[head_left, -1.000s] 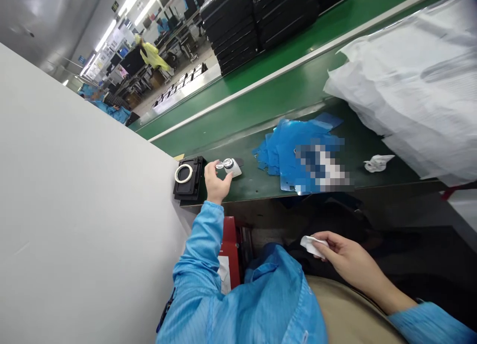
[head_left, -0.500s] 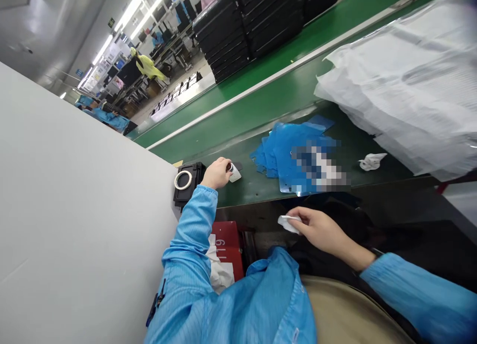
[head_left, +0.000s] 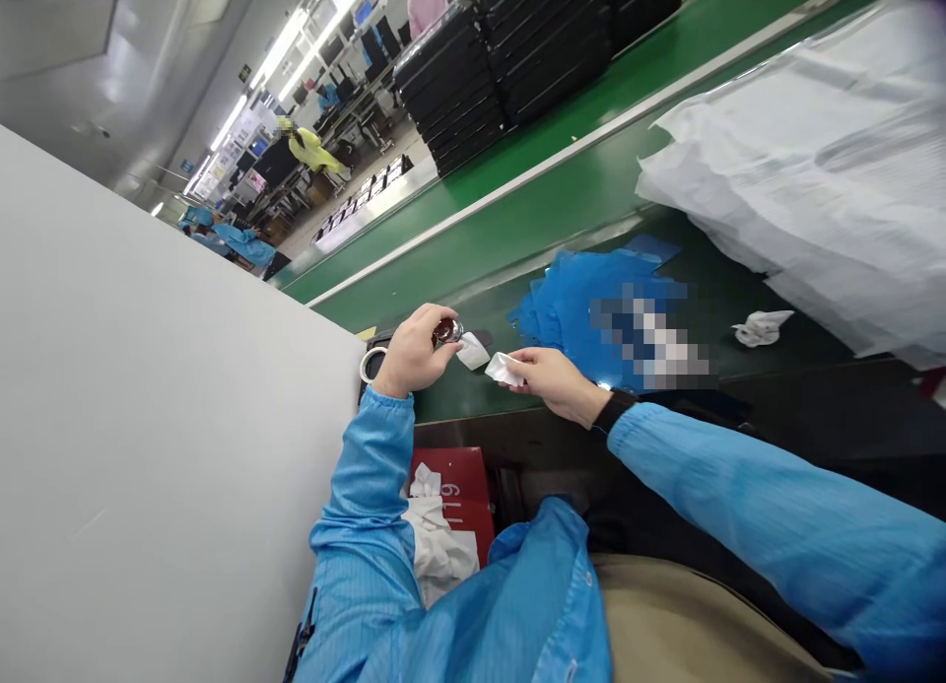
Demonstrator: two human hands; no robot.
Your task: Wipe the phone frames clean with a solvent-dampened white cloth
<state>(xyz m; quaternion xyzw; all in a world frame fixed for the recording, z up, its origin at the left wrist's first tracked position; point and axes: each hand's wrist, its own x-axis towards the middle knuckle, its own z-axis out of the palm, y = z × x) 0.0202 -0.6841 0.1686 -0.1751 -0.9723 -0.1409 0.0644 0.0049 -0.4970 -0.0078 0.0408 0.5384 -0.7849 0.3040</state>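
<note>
My left hand [head_left: 414, 356] is closed around a small brown bottle [head_left: 446, 330] with a shiny round end, tilted over the left part of the green bench [head_left: 458, 402]. Just right of the bottle, a white piece of cloth or paper [head_left: 473, 351] lies on the bench beside a dark flat item [head_left: 484, 337]. Close by, my right hand [head_left: 554, 379] pinches a folded white wipe [head_left: 504, 370] between thumb and fingers. Behind that hand spreads a pile of blue film sheets [head_left: 566, 294], partly blurred out.
A whitish ring [head_left: 371, 365] sits by the grey partition [head_left: 184, 397]. Crumpled tissue [head_left: 761, 328] and white sheets [head_left: 798, 170] lie right. Black cases [head_left: 450, 82] are stacked beyond the green conveyor [head_left: 509, 195]. Below, a red box [head_left: 477, 486] stands beside white tissues [head_left: 436, 535].
My right hand has risen from below the bench edge and moved left with the wipe, close to the bottle. My left hand has tilted the bottle, showing more of it. The view has shifted slightly.
</note>
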